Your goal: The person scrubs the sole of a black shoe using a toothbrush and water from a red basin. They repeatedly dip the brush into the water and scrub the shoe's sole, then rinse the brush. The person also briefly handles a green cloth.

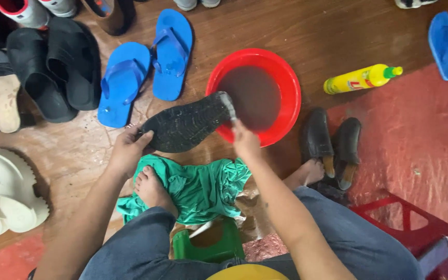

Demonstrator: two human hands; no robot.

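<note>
Holding a black shoe [185,126] sole-up over the floor, I have my left hand [127,150] wrapped around its heel end, fingers curled under the edge. My right hand [245,141] is closed on a small pale scrubber [227,103] pressed against the toe, right where the shoe overlaps the rim of the red basin [288,78] (the water in it is murky brown). A green cloth [203,186] lies crumpled under the shoe, and my bare left foot [150,187] rests on it. Crowding the left side are two blue flip-flops [146,70], black slides [58,67] and a white clog [3,194]. To the right of the basin lies a yellow bottle [361,79] on its side, well apart from my hands, with a pair of dark shoes [333,142] just beside my right foot. A green stool [208,243] sits between my knees, a red stool [416,233] at my right.
</note>
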